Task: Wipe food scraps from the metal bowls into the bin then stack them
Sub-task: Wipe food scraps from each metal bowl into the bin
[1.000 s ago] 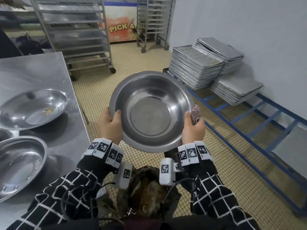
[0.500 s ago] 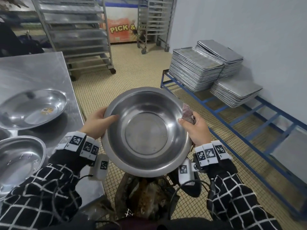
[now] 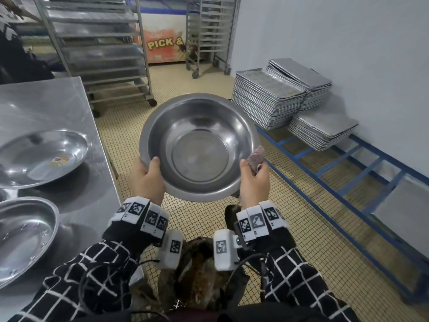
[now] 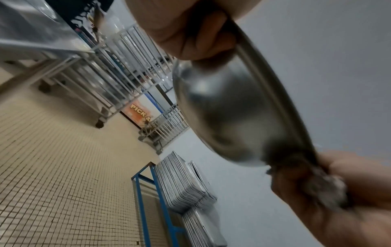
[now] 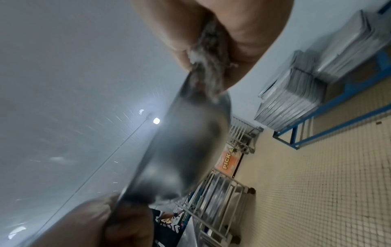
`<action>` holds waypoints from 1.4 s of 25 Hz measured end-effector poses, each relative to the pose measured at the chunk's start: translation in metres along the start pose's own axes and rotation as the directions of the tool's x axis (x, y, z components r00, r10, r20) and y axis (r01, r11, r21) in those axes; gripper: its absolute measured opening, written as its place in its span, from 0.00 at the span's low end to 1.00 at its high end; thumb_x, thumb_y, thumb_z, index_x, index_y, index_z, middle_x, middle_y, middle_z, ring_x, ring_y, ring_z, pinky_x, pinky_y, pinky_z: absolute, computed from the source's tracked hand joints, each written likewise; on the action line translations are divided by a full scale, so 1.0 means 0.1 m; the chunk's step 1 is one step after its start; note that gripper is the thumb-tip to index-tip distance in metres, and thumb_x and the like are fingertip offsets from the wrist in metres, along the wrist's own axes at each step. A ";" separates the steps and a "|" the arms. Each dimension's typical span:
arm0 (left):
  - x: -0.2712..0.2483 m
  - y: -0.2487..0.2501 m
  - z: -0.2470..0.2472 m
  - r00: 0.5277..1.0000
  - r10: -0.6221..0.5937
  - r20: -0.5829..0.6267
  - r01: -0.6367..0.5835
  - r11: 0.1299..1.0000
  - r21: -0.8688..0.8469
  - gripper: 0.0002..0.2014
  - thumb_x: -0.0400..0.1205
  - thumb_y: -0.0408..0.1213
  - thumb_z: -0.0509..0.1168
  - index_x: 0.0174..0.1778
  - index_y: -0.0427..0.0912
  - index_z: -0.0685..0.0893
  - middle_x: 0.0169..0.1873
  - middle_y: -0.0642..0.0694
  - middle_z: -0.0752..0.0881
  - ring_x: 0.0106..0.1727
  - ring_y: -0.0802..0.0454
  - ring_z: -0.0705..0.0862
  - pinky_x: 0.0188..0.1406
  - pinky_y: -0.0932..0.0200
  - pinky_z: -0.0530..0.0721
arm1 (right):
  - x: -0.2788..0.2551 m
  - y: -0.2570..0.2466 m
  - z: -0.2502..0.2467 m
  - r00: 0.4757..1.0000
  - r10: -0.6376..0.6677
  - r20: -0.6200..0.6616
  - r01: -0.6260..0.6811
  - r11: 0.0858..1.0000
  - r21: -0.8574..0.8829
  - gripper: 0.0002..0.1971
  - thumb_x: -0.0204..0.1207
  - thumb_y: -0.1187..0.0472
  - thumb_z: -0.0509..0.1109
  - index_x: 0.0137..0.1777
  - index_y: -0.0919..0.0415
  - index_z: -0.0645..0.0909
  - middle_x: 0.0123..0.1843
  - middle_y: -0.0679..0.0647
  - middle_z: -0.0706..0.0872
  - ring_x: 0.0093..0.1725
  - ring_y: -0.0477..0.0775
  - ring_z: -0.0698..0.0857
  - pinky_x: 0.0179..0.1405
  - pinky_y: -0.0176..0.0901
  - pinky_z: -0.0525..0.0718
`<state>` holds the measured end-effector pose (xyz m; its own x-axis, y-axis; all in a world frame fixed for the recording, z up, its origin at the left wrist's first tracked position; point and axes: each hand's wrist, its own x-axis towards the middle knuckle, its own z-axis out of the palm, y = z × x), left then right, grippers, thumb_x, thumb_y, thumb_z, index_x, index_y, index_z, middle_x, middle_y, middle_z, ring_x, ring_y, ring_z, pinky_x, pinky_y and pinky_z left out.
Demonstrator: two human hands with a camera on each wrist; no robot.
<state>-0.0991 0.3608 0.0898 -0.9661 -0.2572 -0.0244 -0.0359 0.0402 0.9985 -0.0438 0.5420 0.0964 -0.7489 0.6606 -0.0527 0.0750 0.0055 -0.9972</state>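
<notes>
A round metal bowl (image 3: 197, 147) is held in the air in front of me, its clean inside tilted toward me. My left hand (image 3: 147, 178) grips its lower left rim, thumb inside. My right hand (image 3: 253, 180) grips the lower right rim, with a crumpled grey-pink cloth (image 3: 256, 158) pressed between the fingers and the bowl's outside. The wrist views show the bowl's underside (image 4: 222, 120) (image 5: 186, 150) and the cloth (image 5: 208, 66). Below my wrists the bin (image 3: 197, 280) holds brown scraps. Two more metal bowls (image 3: 39, 154) (image 3: 21, 238) sit on the steel table at left.
The steel table (image 3: 46, 101) runs along my left. Wheeled tray racks (image 3: 97, 49) stand behind it. A blue floor frame (image 3: 343, 173) at right carries stacks of metal trays (image 3: 267, 101). Tiled floor lies between table and frame.
The bowl dipped lower and toward me half a second ago, then rose again to chest height. Both hands kept their grip on the rim, and the cloth stayed in the right hand.
</notes>
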 end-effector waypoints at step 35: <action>0.03 -0.02 -0.04 0.958 -0.007 0.288 0.002 1.000 0.019 0.09 0.81 0.44 0.67 0.53 0.49 0.75 0.43 0.46 0.87 0.35 0.53 0.89 0.32 0.58 0.85 | 0.11 -0.01 -0.48 0.993 0.054 0.109 -0.048 0.997 -0.060 0.12 0.76 0.64 0.68 0.56 0.48 0.78 0.50 0.52 0.86 0.49 0.53 0.87 0.46 0.46 0.85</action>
<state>-0.1012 0.3556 0.0876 -0.9985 0.0314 -0.0442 -0.0423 0.0580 0.9974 -0.0208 0.5853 0.0991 -0.8114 0.5737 -0.1118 0.1495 0.0188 -0.9886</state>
